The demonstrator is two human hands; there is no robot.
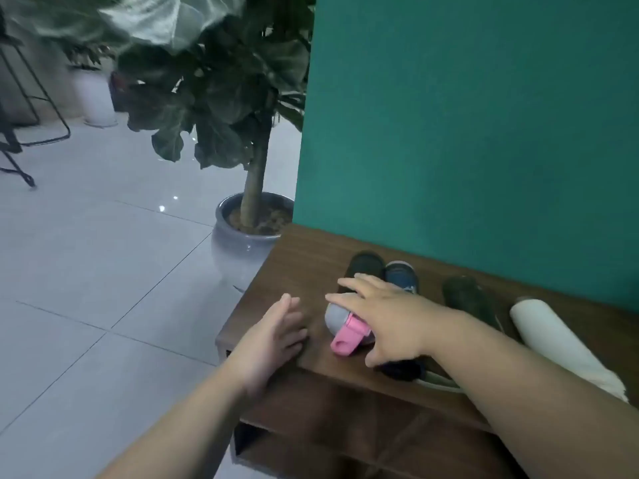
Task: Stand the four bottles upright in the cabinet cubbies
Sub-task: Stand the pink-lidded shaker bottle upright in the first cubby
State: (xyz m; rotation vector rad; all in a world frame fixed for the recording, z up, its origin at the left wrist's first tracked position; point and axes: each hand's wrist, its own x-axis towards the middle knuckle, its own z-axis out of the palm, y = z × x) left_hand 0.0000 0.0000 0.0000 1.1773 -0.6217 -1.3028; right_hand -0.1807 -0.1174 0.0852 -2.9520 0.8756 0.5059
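Your right hand (383, 316) lay spread over the grey bottle with the pink lid (345, 328), fingers loose and draped across its top, not yet closed around it. Your left hand (276, 335) hovered flat and empty just beside it, near the left edge of the cabinet top (297, 257). That bottle lay on its side close to the front edge, its long axis running roughly front to back, the pink lid pointing toward you.

To do this pickup well, you would have wanted to wrap the right fingers fully round the grey body rather than the lid, since the pink flip latch looked like a poor hold. Letting the left hand steady the rounded side would have stopped it rolling.

Behind it, near the back edge, a dark bottle (364, 266) and a blue bottle (401, 274) lay side by side, axes also front to back. A dark green bottle (466, 299) and a white bottle (553, 337) lay toward the right. The cubbies (311, 444) opened below the front edge, so you would have needed to tip each bottle base-down before lowering it in.
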